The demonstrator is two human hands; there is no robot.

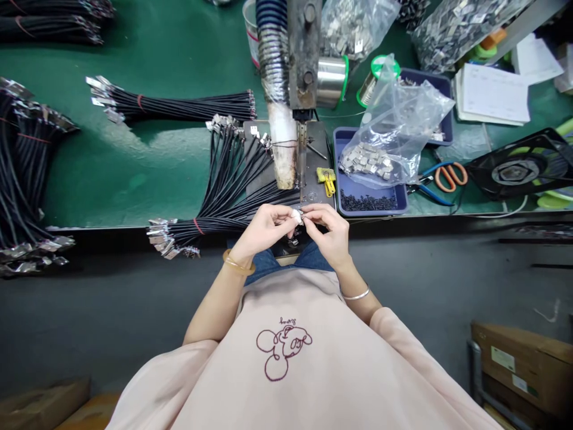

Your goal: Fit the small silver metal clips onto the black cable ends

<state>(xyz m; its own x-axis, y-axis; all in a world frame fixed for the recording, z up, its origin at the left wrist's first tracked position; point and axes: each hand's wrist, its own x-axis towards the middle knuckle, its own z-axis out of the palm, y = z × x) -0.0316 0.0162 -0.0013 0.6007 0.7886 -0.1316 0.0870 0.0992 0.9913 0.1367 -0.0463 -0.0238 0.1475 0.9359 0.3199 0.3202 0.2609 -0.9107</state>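
My left hand (270, 228) and my right hand (329, 232) meet at the bench's front edge, fingertips pinched together. Between them is a small whitish metal connector (297, 216), partly hidden by the fingers. Just behind lies a bundle of black cables (233, 222) with metal plugs at its left end and a red tie. More loose black cables (224, 167) fan out beyond it. A soldering iron (302, 161) on a metal arm points down above my fingertips, beside the taped end of a ribbed hose (282, 119).
Right of the iron are a yellow sponge piece (326, 179) and a purple tray (403, 205) with connectors and small black parts. Pliers (434, 192), orange-handled scissors (452, 174) and a black fan (519, 170) lie farther right. Cable bundles (27, 161) hang over the left edge. Solder spools (333, 80) stand behind.
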